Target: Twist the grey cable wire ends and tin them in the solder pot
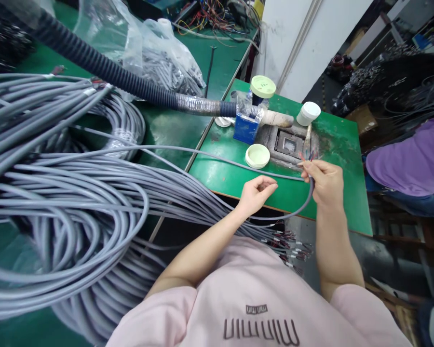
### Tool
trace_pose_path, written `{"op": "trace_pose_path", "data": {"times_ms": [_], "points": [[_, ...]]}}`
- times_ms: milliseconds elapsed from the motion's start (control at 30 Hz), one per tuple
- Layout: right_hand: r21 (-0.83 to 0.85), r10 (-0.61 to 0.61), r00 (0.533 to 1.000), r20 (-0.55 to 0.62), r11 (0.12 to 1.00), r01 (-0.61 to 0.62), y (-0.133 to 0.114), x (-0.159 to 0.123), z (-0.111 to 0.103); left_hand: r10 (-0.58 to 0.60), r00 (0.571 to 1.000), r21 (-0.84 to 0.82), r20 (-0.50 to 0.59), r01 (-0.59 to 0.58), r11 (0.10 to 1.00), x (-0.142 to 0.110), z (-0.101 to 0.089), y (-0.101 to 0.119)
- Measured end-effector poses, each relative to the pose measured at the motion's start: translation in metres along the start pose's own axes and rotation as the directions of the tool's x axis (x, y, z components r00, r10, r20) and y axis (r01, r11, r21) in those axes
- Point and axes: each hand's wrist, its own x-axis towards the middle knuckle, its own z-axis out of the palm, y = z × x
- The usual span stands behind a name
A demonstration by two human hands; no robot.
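My right hand (323,180) pinches the end of a grey cable (308,196), its thin coloured wires (306,155) fanning out above the fingertips. Those wires are beside the front right edge of a soot-stained solder pot (289,144). The held cable bends down and back toward the left. Near the table's front edge, my left hand (257,193) is curled with fingertips drawn together; whether anything thin sits between them cannot be made out. A second stretch of grey cable (238,165) runs just above that hand toward the right one.
Large coils of grey cable (75,193) cover the left table. A corrugated hose (130,77) ends over the pot beside a blue box (246,127). A pale green lid (257,156) and a white jar (308,113) flank the pot. Another person in a purple sleeve (412,154) is at right.
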Motion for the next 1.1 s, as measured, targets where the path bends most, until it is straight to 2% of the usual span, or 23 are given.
{"op": "trace_pose_path", "data": {"times_ms": [33, 100, 167, 233, 300, 367, 467, 500, 567, 633, 700, 767, 800, 833, 900, 933, 1000, 1100], "points": [[0.039, 0.015, 1.0, 0.008, 0.999, -0.015, 0.0, -0.01, 0.005, -0.024, 1.0, -0.163, 0.011, 0.025, 0.986, 0.0, 0.006, 0.001], [0.103, 0.042, 0.999, 0.019, 0.994, -0.044, 0.002, -0.027, 0.013, -0.042, 0.998, -0.422, 0.048, 0.058, 0.905, -0.003, 0.021, 0.006], [0.157, 0.064, 0.998, 0.024, 0.985, -0.067, 0.005, -0.04, 0.021, -0.047, 0.998, -0.571, 0.045, 0.065, 0.818, -0.007, 0.036, 0.011], [0.213, 0.09, 0.996, 0.024, 0.973, -0.093, 0.008, -0.049, 0.025, -0.055, 0.998, -0.625, -0.007, 0.038, 0.78, -0.012, 0.047, 0.014], [0.273, 0.133, 0.991, 0.027, 0.952, -0.136, 0.012, -0.056, 0.027, -0.032, 0.996, -0.588, -0.083, -0.024, 0.808, -0.015, 0.053, 0.016], [0.327, 0.179, 0.983, 0.053, 0.927, -0.186, 0.015, -0.062, 0.026, 0.045, 0.983, -0.489, -0.177, -0.127, 0.863, -0.016, 0.052, 0.016], [0.385, 0.225, 0.957, 0.185, 0.879, -0.281, 0.021, -0.073, 0.022, 0.238, 0.927, -0.262, -0.29, -0.316, 0.912, -0.013, 0.04, 0.015], [0.404, 0.242, 0.942, 0.233, 0.857, -0.319, 0.023, -0.076, 0.021, 0.326, 0.902, -0.163, -0.282, -0.38, 0.911, -0.013, 0.036, 0.015], [0.453, 0.274, 0.922, 0.275, 0.808, -0.375, 0.026, -0.083, 0.019, 0.491, 0.855, 0.018, -0.169, -0.495, 0.869, -0.013, 0.03, 0.014], [0.503, 0.286, 0.921, 0.263, 0.774, -0.384, 0.027, -0.087, 0.018, 0.556, 0.83, 0.093, -0.039, -0.551, 0.829, -0.016, 0.028, 0.013], [0.515, 0.278, 0.93, 0.241, 0.776, -0.365, 0.026, -0.09, 0.018, 0.494, 0.868, 0.043, -0.058, -0.492, 0.869, -0.02, 0.03, 0.009], [0.494, 0.266, 0.937, 0.226, 0.798, -0.346, 0.025, -0.092, 0.019, 0.33, 0.938, -0.097, -0.104, -0.339, 0.936, -0.025, 0.033, 0.005], [0.482, 0.26, 0.94, 0.221, 0.809, -0.337, 0.024, -0.094, 0.02, 0.238, 0.968, -0.175, -0.076, -0.248, 0.953, -0.028, 0.034, 0.003], [0.47, 0.254, 0.943, 0.217, 0.819, -0.329, 0.024, -0.095, 0.02, 0.16, 0.987, -0.235, -0.003, -0.156, 0.959, -0.03, 0.034, 0.001], [0.422, 0.245, 0.941, 0.233, 0.846, -0.325, 0.025, -0.097, 0.017, 0.065, 0.983, -0.296, 0.173, -0.011, 0.955, -0.033, 0.031, -0.001], [0.369, 0.243, 0.936, 0.256, 0.87, -0.327, 0.025, -0.098, 0.015, 0.05, 0.974, -0.303, 0.222, 0.021, 0.953, -0.033, 0.029, -0.001], [0.21, 0.215, 0.941, 0.262, 0.939, -0.273, 0.025, -0.096, 0.005, 0.067, 0.973, -0.292, 0.22, 0.0, 0.956, -0.034, 0.024, -0.001], [-0.093, 0.051, 0.98, 0.19, 0.995, -0.034, 0.018, -0.085, -0.012, 0.113, 0.975, -0.219, 0.193, -0.07, 0.973, -0.036, 0.018, 0.0]]}}
